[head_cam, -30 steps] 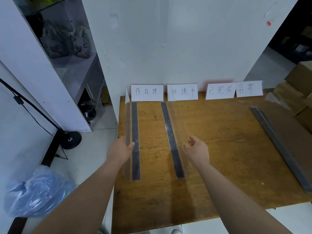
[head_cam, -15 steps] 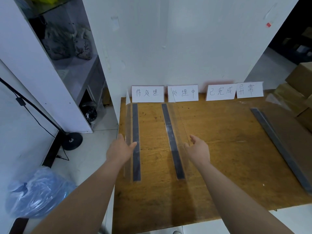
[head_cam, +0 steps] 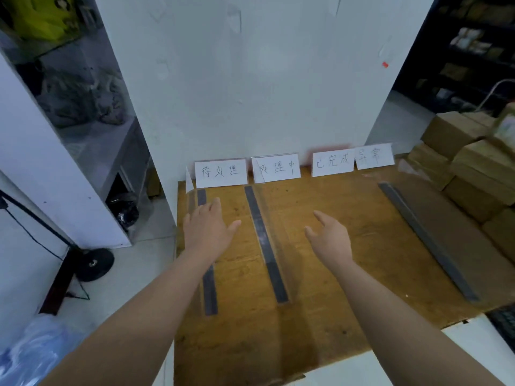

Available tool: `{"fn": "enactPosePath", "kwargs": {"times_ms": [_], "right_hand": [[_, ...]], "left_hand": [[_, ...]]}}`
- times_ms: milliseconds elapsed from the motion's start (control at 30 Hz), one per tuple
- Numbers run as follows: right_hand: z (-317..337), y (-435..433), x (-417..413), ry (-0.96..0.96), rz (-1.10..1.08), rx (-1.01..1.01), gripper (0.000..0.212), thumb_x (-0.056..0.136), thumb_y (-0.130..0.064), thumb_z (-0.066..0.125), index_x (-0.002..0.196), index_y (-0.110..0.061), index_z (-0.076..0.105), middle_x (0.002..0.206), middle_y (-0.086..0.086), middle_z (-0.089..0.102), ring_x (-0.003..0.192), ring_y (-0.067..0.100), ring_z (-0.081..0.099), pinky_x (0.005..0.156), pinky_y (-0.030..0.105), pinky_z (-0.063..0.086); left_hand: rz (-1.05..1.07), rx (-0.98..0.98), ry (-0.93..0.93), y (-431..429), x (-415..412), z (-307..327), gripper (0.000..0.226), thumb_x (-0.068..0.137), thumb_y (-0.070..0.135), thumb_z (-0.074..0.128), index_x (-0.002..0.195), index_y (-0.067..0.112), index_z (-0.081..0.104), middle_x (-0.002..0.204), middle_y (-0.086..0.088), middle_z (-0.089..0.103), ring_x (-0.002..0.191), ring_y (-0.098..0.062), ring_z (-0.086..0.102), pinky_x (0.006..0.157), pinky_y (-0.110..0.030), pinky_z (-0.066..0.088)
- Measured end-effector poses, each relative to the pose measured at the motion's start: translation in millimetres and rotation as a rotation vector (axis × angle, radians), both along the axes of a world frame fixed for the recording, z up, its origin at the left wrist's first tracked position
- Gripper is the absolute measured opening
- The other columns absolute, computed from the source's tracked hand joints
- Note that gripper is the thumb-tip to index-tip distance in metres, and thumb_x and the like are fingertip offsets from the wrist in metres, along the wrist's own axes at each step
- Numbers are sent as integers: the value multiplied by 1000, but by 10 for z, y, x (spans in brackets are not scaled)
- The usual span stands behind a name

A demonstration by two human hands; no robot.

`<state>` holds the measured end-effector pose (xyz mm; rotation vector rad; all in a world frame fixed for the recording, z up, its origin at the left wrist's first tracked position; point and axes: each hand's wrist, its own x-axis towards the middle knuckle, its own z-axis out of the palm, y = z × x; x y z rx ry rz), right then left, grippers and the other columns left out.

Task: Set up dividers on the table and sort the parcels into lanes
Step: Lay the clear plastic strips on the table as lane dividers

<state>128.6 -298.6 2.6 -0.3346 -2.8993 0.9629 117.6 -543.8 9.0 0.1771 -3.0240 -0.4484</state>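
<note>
Three clear dividers with dark base strips lie along the wooden table (head_cam: 348, 268): a left divider (head_cam: 210, 291), a middle divider (head_cam: 264, 240) and a right divider (head_cam: 423, 235). My left hand (head_cam: 206, 229) hovers over the left divider with fingers spread and holds nothing. Just right of the middle divider, my right hand (head_cam: 330, 239) has relaxed fingers and is empty. Several white label cards (head_cam: 221, 172) lean on the wall at the table's far edge. Brown cardboard parcels (head_cam: 479, 168) are stacked at the right.
A white wall (head_cam: 264, 79) backs the table. Left of the table is floor with a black lamp base (head_cam: 94, 264), a cable and a blue plastic bag (head_cam: 33, 349). A white shelf unit (head_cam: 92, 112) stands at the far left. A dark keyboard corner (head_cam: 504, 321) shows at the right edge.
Both hands let go of the dividers and lifted forward. My left hand moved from the left divider's edge to above it; my right hand drew right of the middle divider.
</note>
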Motion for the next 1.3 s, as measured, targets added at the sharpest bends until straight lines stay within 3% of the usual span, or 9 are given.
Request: {"fn": "enactPosePath", "kwargs": {"times_ms": [100,200,300,400,500,667,900,1133,1300], "right_hand": [[65,285,79,26,-40,38,54,93,-32,60,143,-18,45,142,1,52,118,20,58,98,38,51],[120,647,179,21,-99,53,53,93,-32,60,142,-18,45,140,2,53,119,20,57,98,38,50],[165,1077,298,19,-167,45,54,93,-33,60,143,-21,44,135,2,57,98,14,60,91,41,55],[211,1573,400,11,-223,54,53,93,-33,60,143,-22,45,140,0,54,103,15,63,90,36,56],[265,2104,471,17,-274,73,50,94,-30,59,142,-21,47,138,-2,56,86,8,62,80,25,53],[251,3013,549,-6,-300,88,46,96,-24,55,141,-20,48,133,2,59,111,22,61,87,34,52],[4,4012,573,-98,-286,111,43,98,-23,52,141,-20,48,141,2,52,124,19,54,100,32,44],[-254,4452,534,-161,-199,59,35,98,-27,53,132,-21,57,135,1,56,124,16,52,102,28,41],[-369,4541,443,-194,-181,-2,30,98,-30,53,125,-23,63,133,-2,58,125,15,52,106,33,42]], "left_hand": [[-90,7,10,345,-7,136,73,94,55,49,152,16,27,153,-5,39,142,-25,35,117,-49,27],[-176,41,19,739,10,253,64,96,51,49,148,17,35,150,-3,44,139,-23,39,118,-49,26],[-245,67,10,1167,13,335,57,96,48,50,143,15,43,140,-3,53,132,-23,46,116,-48,28],[-299,90,-11,1626,-5,362,59,97,48,49,146,17,40,147,-2,48,137,-23,42,117,-48,26],[-339,91,-39,2108,-60,314,60,97,48,47,149,19,36,152,-2,41,141,-23,37,118,-49,25],[-367,72,-97,3002,-146,241,58,99,47,44,149,20,36,151,-3,43,140,-23,39,117,-47,26],[-447,153,-134,4168,-274,94,54,101,45,40,149,21,36,152,-2,41,141,-22,37,117,-47,27],[-662,160,-212,4877,-599,-171,52,103,43,36,151,23,32,155,-1,37,142,-21,35,116,-41,31],[-833,97,-236,5287,-896,-338,52,104,39,35,154,25,25,158,2,31,145,-19,29,117,-39,29]]}}
